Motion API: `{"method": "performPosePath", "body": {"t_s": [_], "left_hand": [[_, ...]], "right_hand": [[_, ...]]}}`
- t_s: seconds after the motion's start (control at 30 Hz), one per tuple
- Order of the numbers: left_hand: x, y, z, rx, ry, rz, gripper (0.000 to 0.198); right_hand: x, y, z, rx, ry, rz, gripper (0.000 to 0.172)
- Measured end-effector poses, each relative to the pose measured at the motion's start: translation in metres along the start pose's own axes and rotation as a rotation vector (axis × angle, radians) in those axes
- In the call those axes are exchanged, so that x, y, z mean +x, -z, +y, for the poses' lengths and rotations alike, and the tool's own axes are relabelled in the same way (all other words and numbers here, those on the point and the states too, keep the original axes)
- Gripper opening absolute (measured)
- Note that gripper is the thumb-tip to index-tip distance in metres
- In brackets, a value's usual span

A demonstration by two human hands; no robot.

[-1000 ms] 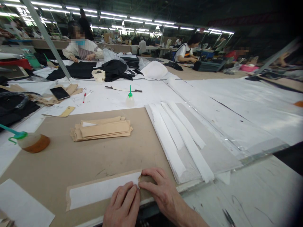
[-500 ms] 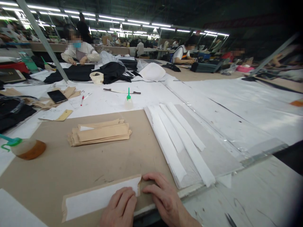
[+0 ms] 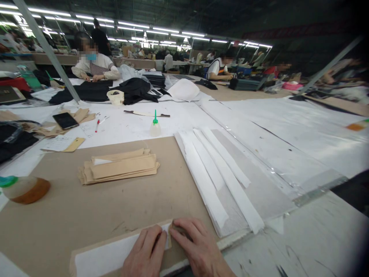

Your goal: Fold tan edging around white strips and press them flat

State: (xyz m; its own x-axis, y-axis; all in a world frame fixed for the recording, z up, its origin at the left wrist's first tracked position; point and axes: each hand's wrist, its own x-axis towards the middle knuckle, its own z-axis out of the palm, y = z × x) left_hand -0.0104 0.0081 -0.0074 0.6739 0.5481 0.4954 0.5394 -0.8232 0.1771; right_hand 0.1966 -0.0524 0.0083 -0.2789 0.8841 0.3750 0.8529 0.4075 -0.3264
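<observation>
A long tan paper strip point(image 3: 86, 250) with a white strip point(image 3: 98, 259) laid on it lies on the brown board point(image 3: 86, 207) at the near edge. My left hand point(image 3: 145, 256) rests flat on the right end of the white strip, fingers stretched out. My right hand point(image 3: 198, 250) lies beside it, fingertips pressing the tan strip's right end, fingers spread. The two hands touch at the fingertips. Neither hand grips anything.
A stack of tan paper pieces point(image 3: 119, 167) sits mid-board. White fabric strips point(image 3: 219, 173) lie on a grey sheet to the right. A glue bottle point(image 3: 24, 188) lies at left, a green-capped bottle point(image 3: 155, 125) behind. A phone point(image 3: 65, 120) and other workers point(image 3: 93, 63) are beyond.
The view has tilted up slightly, so the strip and my hands sit lower in the frame. My hands stay pressed on the strip's right end.
</observation>
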Motion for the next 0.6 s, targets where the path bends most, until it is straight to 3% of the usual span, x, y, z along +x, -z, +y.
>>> {"method": "performPosePath", "body": {"t_s": [0.13, 0.37, 0.6], "left_hand": [[0.000, -0.003, 0.000, 0.017, 0.004, 0.021, 0.041], [0.003, -0.007, 0.001, 0.051, 0.001, 0.020, 0.040], [0.001, -0.011, -0.001, 0.094, -0.003, 0.042, 0.038]], "right_hand": [[0.003, 0.002, 0.000, -0.038, 0.077, -0.029, 0.047], [0.004, 0.005, -0.001, 0.257, -0.196, 0.107, 0.044], [0.010, 0.000, 0.000, 0.259, -0.162, 0.122, 0.051]]}}
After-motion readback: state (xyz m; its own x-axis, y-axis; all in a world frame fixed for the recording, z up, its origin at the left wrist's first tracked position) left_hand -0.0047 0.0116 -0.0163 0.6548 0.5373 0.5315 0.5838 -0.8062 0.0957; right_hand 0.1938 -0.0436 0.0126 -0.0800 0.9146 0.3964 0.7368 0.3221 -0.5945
